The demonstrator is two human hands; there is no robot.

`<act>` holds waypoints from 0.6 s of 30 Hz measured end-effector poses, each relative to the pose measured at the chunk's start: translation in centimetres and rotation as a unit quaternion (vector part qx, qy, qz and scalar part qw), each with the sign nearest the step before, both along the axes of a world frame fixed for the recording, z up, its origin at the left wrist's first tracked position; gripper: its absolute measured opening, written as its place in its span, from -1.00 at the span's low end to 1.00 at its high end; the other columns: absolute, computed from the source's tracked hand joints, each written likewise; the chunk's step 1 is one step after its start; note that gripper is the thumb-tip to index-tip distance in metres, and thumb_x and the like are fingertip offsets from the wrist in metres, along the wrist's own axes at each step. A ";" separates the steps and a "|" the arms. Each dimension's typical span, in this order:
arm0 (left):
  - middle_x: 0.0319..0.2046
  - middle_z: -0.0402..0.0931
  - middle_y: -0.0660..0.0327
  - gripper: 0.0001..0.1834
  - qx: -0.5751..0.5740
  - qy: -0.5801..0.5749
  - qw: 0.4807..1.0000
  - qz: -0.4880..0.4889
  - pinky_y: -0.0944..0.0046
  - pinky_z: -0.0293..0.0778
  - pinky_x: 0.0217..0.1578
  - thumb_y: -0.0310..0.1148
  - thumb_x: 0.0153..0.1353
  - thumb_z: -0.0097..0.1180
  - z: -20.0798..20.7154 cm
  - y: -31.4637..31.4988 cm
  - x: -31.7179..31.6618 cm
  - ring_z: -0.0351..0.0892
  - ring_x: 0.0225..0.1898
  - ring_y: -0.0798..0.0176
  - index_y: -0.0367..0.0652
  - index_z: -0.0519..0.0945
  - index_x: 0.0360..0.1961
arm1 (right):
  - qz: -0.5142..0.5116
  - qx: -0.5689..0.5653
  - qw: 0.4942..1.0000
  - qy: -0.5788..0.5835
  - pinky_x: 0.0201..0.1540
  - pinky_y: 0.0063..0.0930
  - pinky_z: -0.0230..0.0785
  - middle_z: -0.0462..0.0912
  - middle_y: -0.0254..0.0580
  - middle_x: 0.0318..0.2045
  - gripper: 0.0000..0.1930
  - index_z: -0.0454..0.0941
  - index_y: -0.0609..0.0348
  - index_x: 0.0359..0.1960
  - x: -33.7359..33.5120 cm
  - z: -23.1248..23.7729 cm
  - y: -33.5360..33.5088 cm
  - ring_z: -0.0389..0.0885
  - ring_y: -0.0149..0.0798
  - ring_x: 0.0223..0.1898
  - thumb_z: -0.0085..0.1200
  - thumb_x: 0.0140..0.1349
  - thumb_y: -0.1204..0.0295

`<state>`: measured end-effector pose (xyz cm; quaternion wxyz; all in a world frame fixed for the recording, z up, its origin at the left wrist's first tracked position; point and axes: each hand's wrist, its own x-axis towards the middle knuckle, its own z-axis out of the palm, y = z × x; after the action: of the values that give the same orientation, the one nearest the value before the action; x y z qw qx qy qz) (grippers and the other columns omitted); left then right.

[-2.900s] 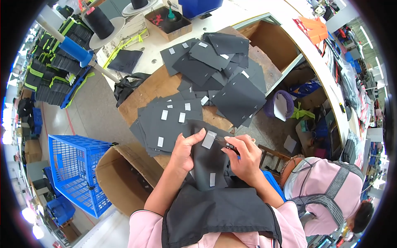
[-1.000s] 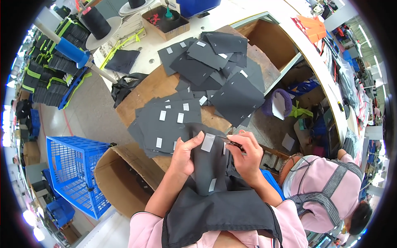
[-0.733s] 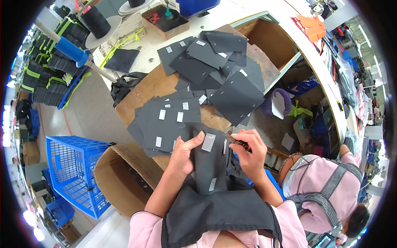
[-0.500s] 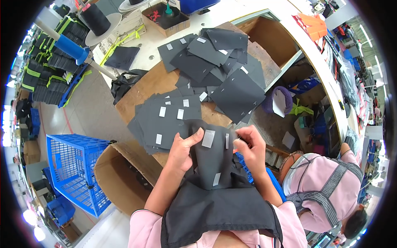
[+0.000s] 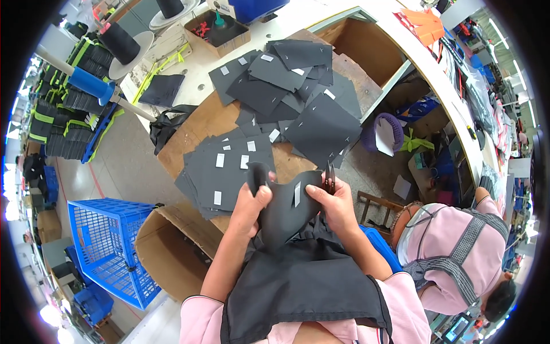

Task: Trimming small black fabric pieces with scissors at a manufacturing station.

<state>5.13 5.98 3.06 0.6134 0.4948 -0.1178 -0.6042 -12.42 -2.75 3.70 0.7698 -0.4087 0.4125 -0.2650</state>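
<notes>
In front of my apron, both hands hold up a dark grey fabric piece [image 5: 285, 212], curled between them. My left hand [image 5: 247, 209] grips its left edge, thumb on top and fingers partly behind. My right hand [image 5: 337, 206] pinches the right side with the thumb beside a white label [image 5: 297, 194]. Small thread snips [image 5: 330, 179] also sit in the right hand, dark blades pointing up past the fingers. Just beyond my hands lies a stack of similar labelled pieces [image 5: 229, 182] on a brown board [image 5: 179, 140]. A looser heap of dark pieces [image 5: 323, 130] lies farther back.
To the left stand an open cardboard box [image 5: 150, 232] and a blue plastic crate [image 5: 114, 215]. A thread cone [image 5: 117, 43] stands at the far left. On the right are an open wooden compartment [image 5: 366, 49], a purple basket [image 5: 395, 123] and a co-worker in pink [image 5: 452, 246].
The right thumb has moved onto the fabric piece, which is now more curled, with fewer labels showing. The snips' blades now show above the right hand. The view has shifted slightly.
</notes>
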 end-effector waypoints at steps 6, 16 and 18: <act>0.01 0.37 0.16 -0.11 -0.077 -0.185 0.979 -0.024 0.26 0.36 -0.01 -0.17 -0.17 0.45 1.5 -0.8 -1.7 0.38 0.03 0.28 -0.23 0.26 0.17 | -0.076 -0.134 0.988 0.023 -0.54 -0.73 0.14 0.49 -0.53 -0.55 -0.91 0.51 0.23 -0.34 1.2 1.2 0.7 0.30 -0.70 -0.55 0.13 0.11 0.55; -0.36 0.57 0.20 -0.72 0.053 -0.016 0.998 0.018 0.38 0.45 -0.32 -0.36 0.05 0.29 1.7 -0.7 -1.7 0.52 -0.37 0.38 -0.31 0.57 -0.27 | -0.056 -0.545 0.807 0.218 -0.46 -0.40 0.35 0.45 -0.12 -0.35 -0.72 0.51 0.16 -0.23 -0.8 1.7 1.0 0.48 -0.19 -0.48 0.22 -0.03 0.52; -0.36 0.57 0.21 -0.72 0.052 -0.016 0.998 0.015 0.38 0.45 -0.32 -0.36 0.05 0.28 2.1 -0.8 -1.8 0.52 -0.37 0.38 -0.31 0.57 -0.27 | 0.032 -0.611 0.758 0.226 -0.43 -0.38 0.36 0.46 -0.16 -0.37 -0.65 0.52 0.15 -0.19 -1.2 2.5 0.6 0.50 -0.17 -0.46 0.23 -0.10 0.54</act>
<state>3.36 5.22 5.13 0.5941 0.5375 -0.0883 -0.5919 -13.58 -2.17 6.18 0.2490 -0.8532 0.3118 -0.3358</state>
